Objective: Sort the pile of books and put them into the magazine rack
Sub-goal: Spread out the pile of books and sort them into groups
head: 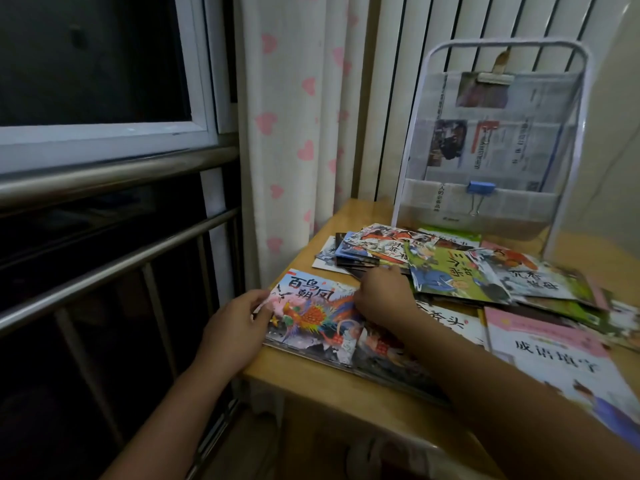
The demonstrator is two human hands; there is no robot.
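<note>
From the head camera, the left hand [232, 328] pinched the phoenix book [313, 315] by its left edge; the right hand [382, 296], grip curled on its top edge, lay at three o'clock from the left. Its long axis ran nine-to-three. One rack [491, 140] stood at one o'clock; roughly ten books [460, 275] littered the table [346, 386].

Phoenix picture book [311, 313], nearest the table's left edge: cover title "百鸟朝凤" in black characters. Green-covered picture book [453, 275], on top of the pile: "三个和尚", the last characters partly blurred. Pink-and-white book [554, 358], at the right: title "成语填字" in dark purple. Book beneath the right forearm [446, 318]: "斧头" readable, remainder covered. Newspaper print in the magazine rack [485, 150]: too small to read.
</note>
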